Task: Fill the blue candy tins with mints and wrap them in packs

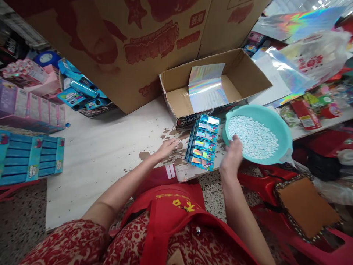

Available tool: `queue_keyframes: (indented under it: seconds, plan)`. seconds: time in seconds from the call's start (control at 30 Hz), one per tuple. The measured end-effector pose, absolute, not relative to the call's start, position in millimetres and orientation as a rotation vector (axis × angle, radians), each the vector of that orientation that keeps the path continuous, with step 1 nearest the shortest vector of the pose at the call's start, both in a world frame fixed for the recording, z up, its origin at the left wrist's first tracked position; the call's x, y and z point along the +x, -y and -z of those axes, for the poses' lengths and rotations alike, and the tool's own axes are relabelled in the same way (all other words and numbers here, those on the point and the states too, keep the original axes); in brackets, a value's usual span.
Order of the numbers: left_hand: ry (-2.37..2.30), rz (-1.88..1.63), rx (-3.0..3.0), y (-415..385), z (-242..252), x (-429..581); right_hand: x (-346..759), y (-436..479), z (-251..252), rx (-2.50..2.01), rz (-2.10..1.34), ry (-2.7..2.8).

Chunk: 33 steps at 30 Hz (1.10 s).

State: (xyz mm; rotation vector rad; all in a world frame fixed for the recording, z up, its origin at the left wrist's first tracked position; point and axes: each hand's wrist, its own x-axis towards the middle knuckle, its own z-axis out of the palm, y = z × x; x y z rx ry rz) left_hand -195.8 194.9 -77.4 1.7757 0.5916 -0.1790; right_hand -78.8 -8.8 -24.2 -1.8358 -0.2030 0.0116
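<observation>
My left hand [167, 148] reaches over the table with its fingers stretched out and nothing seen in it. To its right, a little apart, stands a blue display box [202, 143] with several small blue packs in a row, their fronts shiny with holographic panels. My right hand [232, 156] is at the near left rim of a teal basin [286, 141]. Motion blurs its fingers, so whether it holds anything cannot be made out. Many small white pellets [253, 136] lie in the basin.
Behind the display box is an open cardboard box [176, 97] with a holographic sheet [208, 88] inside. A large carton [165, 40] rises at the back. Blue packs fill a basket [96, 110] and more boxes [31, 158] stand left. A red chair [256, 186] is at right.
</observation>
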Motion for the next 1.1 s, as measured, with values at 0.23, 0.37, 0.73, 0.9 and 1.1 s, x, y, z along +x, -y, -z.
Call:
queue_keyframes:
  seconds: [0.23, 0.37, 0.73, 0.9, 1.1]
  plan:
    - [-0.592, 0.647, 2.108, -212, 94, -309, -178, -2, 14, -1.704, -0.312, 1.171]
    - [-0.696, 0.560, 2.183, -195, 101, -313, -195, -42, 78, -2.018, -0.529, 1.433]
    - [-0.698, 0.576, 2.216, -203, 111, -306, -204, -40, 123, -2.120, -0.517, 1.759]
    - [-0.721, 0.569, 2.191, -204, 114, -305, -198, -40, 126, -2.062, -0.471, 1.838]
    - [-0.816, 0.530, 2.147, -202, 115, -301, -196, -38, 102, -2.053, -0.489, 1.800]
